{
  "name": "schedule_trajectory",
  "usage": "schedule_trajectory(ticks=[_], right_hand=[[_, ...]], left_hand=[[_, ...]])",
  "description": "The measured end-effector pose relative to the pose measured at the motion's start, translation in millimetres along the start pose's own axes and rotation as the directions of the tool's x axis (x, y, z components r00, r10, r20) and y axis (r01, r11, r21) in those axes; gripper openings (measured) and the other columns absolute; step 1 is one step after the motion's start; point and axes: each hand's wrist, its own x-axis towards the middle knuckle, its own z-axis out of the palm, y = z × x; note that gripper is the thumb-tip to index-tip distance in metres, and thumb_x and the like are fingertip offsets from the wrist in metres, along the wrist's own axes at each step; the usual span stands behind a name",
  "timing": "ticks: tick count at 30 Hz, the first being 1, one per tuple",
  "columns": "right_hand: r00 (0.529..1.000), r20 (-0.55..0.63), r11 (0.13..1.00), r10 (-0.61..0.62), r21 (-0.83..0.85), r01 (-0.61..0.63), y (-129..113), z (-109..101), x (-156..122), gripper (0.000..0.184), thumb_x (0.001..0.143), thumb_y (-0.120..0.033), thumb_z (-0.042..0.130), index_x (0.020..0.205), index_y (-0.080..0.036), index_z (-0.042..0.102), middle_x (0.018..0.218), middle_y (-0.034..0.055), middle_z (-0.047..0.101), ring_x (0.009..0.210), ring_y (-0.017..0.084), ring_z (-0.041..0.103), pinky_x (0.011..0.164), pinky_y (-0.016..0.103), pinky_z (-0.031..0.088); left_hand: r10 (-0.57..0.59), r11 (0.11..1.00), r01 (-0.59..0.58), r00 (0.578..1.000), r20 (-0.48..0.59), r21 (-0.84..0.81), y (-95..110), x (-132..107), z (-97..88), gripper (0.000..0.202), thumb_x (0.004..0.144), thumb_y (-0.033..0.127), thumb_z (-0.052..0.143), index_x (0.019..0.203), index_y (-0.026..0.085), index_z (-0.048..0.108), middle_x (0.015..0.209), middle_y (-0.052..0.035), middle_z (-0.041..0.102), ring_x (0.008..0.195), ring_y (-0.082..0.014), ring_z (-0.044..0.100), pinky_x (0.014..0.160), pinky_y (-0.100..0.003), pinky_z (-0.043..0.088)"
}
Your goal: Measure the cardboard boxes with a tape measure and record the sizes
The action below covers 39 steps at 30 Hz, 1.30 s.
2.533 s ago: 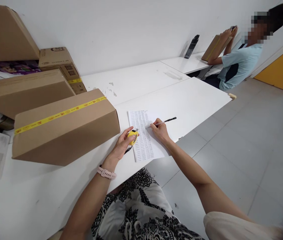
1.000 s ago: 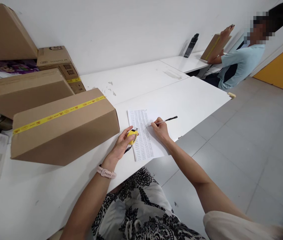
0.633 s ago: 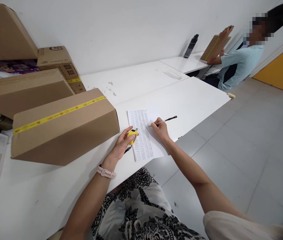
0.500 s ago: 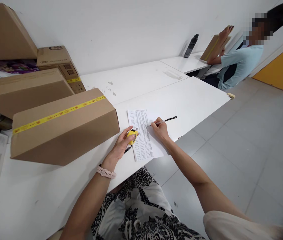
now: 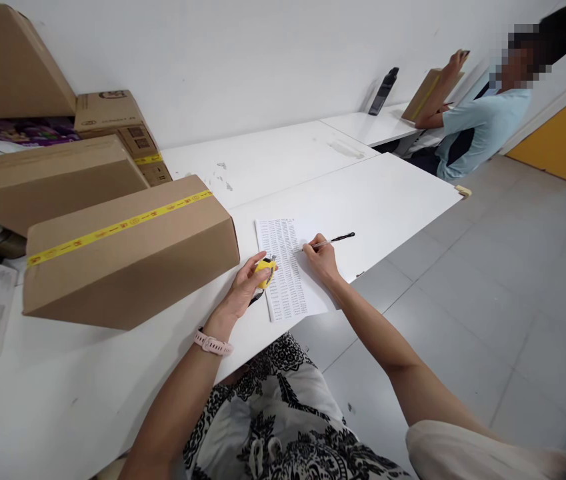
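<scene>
Head view, as I receive it at a distance: the left hand (image 5: 243, 290) holds the yellow-and-black tape measure (image 5: 265, 273), its case lodged between thumb and curled fingers, the thumb laid across the top, over the left edge of the sheet (image 5: 287, 303); I cannot tell whether case and paper touch. A dark strap (image 5: 257, 298) shows beneath the palm, and a pink wristband (image 5: 211, 343) circles the wrist. The right hand (image 5: 321, 261) holds the pen (image 5: 341, 238) in a narrow pinch, thumb and forefinger close to the point, the black end slanting up and away to the right; the point meets the sheet by the rightmost written column, the side of the hand resting over the blank part. I see that the sheet lies flat on the white table (image 5: 387, 193) and carries columns of small entries, too fine for me to read. Just left of the left hand lies the box (image 5: 127, 267), crossed along its top by yellow tape (image 5: 123, 228) with red marks that I cannot make out. Behind it, a carton (image 5: 105, 112) bears dark print, blurred beyond certain reading, and a square code (image 5: 139, 141). Well apart, beyond the table, a co-worker (image 5: 485, 130) sits at another box (image 5: 420, 100), near a dark bottle (image 5: 383, 92).
</scene>
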Motion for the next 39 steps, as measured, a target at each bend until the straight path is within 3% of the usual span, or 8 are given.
schedule_trajectory(ticks=[8, 39], right_hand=[[1.000, 0.003, 1.000, 0.008, 0.000, -0.008, -1.7, -0.6, -0.1, 0.019, 0.072, -0.023, 0.056, 0.065, -0.024, 0.038, 0.055, -0.0075, 0.035, 0.055, 0.012, 0.032, 0.055, 0.028, 0.025], [0.999, -0.018, 1.000, 0.026, -0.004, -0.026, -1.4, -1.6, -1.0, 0.021, 0.075, -0.022, 0.057, 0.065, -0.024, 0.039, 0.057, -0.0071, 0.037, 0.056, 0.012, 0.034, 0.055, 0.028, 0.026]], left_hand=[[0.015, 1.000, -0.014, 1.000, 0.022, -0.007, -1.3, 0.9, -1.5, 0.072, 0.075, 0.036, 0.082, 0.139, 0.015, 0.055, 0.111, -0.0142, 0.072, 0.116, -0.0299, 0.061, 0.104, -0.042, 0.042], [0.001, 1.000, 0.000, 1.000, 0.010, -0.028, 1.4, -1.5, 1.3, 0.071, 0.075, 0.034, 0.081, 0.138, 0.015, 0.055, 0.112, -0.0132, 0.073, 0.121, -0.0308, 0.060, 0.111, -0.045, 0.035]])
